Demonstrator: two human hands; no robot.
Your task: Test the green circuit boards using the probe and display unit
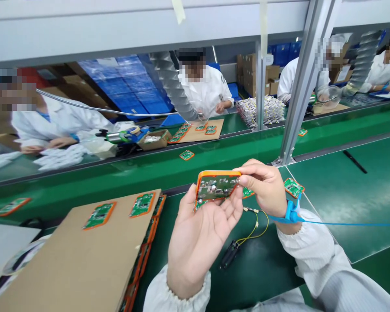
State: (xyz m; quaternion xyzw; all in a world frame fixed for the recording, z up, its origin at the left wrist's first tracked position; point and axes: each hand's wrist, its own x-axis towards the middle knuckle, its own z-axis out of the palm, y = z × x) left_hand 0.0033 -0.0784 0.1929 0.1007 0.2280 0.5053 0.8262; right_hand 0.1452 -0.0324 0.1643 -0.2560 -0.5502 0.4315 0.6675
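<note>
I hold an orange-framed green circuit board (216, 186) up in front of me with both hands. My left hand (201, 234) cups it from below, fingers curled against its lower edge. My right hand (263, 186) pinches its right end, and a blue wrist strap (290, 212) with a cord sits on that wrist. Below the board, yellow wires (255, 227) run down to a small black part (229, 255) lying on the green mat. Another board (293, 187) lies just behind my right hand.
A brown cardboard sheet (68, 260) at the left carries two boards (99, 215) (142, 204), with several more stacked along its right edge. A green conveyor belt (149, 169) runs across, a metal post (295, 95) rises at right, and people in white coats work on the far side.
</note>
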